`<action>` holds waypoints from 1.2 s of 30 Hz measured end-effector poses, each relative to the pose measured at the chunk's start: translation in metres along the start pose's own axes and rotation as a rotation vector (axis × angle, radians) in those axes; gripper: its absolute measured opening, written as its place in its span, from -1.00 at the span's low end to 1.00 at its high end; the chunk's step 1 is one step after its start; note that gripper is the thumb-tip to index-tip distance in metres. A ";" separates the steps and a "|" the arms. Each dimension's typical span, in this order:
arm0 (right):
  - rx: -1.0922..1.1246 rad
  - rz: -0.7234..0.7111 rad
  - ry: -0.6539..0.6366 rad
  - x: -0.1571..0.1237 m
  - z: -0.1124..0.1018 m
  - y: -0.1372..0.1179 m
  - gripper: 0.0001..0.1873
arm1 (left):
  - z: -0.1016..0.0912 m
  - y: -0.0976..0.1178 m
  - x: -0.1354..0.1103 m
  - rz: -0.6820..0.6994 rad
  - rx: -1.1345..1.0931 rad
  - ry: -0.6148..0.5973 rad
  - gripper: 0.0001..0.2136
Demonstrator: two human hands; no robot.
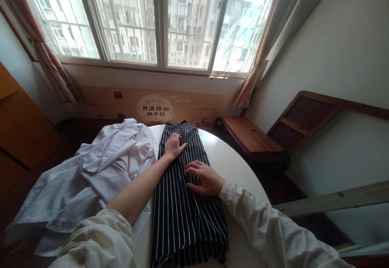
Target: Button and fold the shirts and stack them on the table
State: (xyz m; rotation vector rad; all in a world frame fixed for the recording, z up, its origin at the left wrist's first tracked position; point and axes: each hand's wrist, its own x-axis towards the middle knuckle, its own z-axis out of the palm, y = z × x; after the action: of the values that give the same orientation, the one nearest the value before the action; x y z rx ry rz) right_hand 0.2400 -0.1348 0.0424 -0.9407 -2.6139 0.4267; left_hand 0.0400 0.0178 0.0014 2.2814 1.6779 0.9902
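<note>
A dark garment with thin white stripes [179, 215] lies folded lengthwise on a round white table [231, 158]. My left hand [174, 145] rests flat on its far part, fingers stretched out. My right hand [203, 177] lies on the garment's right side near the middle, fingers spread and pressing on the cloth. Neither hand grips anything. A crumpled white garment [91, 175] lies heaped on the table's left side, beside my left forearm.
A brown cardboard panel with printed characters [155, 109] leans against the wall under a large barred window [158, 21]. A wooden bench [249, 136] stands at the right beyond the table. A wooden cabinet [21, 130] is at the left.
</note>
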 end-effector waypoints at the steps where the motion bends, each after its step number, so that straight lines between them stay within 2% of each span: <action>1: -0.027 0.025 0.021 -0.003 0.003 0.001 -0.40 | 0.000 -0.002 0.000 0.053 0.006 -0.011 -0.66; 3: -0.060 0.067 -0.003 -0.010 0.011 0.002 -0.14 | 0.002 -0.005 0.001 0.139 0.028 -0.096 -0.58; 5: -0.070 0.084 -0.065 -0.016 0.018 0.001 -0.05 | 0.005 -0.008 0.002 0.160 0.070 -0.213 -0.50; 7: -0.070 0.082 -0.107 -0.021 0.023 -0.003 -0.03 | 0.009 -0.010 0.003 0.145 0.117 -0.286 -0.42; 11: -0.044 0.081 -0.125 -0.025 0.022 -0.013 0.00 | 0.012 -0.010 0.002 0.149 0.161 -0.320 -0.28; 13: -0.010 0.078 -0.126 -0.026 0.018 -0.016 0.03 | 0.009 -0.011 0.000 0.176 0.146 -0.343 -0.24; 15: 0.052 0.076 -0.129 -0.025 0.009 -0.014 -0.04 | 0.002 -0.014 -0.003 0.200 0.116 -0.348 -0.25; 18: 0.175 0.102 -0.061 -0.019 -0.007 0.004 -0.33 | -0.010 -0.021 -0.010 0.181 0.112 -0.282 -0.28; 20: 0.175 0.145 0.081 -0.010 -0.016 0.027 -0.43 | -0.016 -0.025 -0.016 0.148 0.132 -0.263 -0.28; 22: 0.088 0.208 0.217 0.001 -0.019 0.055 -0.41 | -0.020 -0.028 -0.020 0.127 0.145 -0.295 -0.27; 24: -0.026 0.264 0.273 0.014 -0.016 0.080 -0.31 | -0.020 -0.030 -0.023 0.116 0.153 -0.326 -0.24; 26: -0.128 0.308 0.272 0.027 -0.008 0.098 -0.23 | -0.019 -0.030 -0.024 0.117 0.167 -0.330 -0.21; 29: -0.203 0.372 0.233 0.043 0.008 0.109 -0.19 | -0.018 -0.031 -0.025 0.122 0.189 -0.345 -0.13; 32: -0.226 0.409 0.162 0.052 0.021 0.106 -0.16 | -0.018 -0.033 -0.028 0.118 0.185 -0.356 -0.11; 36: -0.253 0.398 0.094 0.050 0.029 0.096 -0.09 | -0.021 -0.029 -0.032 0.086 0.136 -0.319 -0.25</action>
State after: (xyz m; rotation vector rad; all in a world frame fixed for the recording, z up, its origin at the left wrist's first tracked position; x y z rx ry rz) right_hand 0.2451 -0.0360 -0.0104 -1.5360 -2.4287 0.1380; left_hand -0.0009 -0.0051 -0.0093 2.4561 1.5662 0.5012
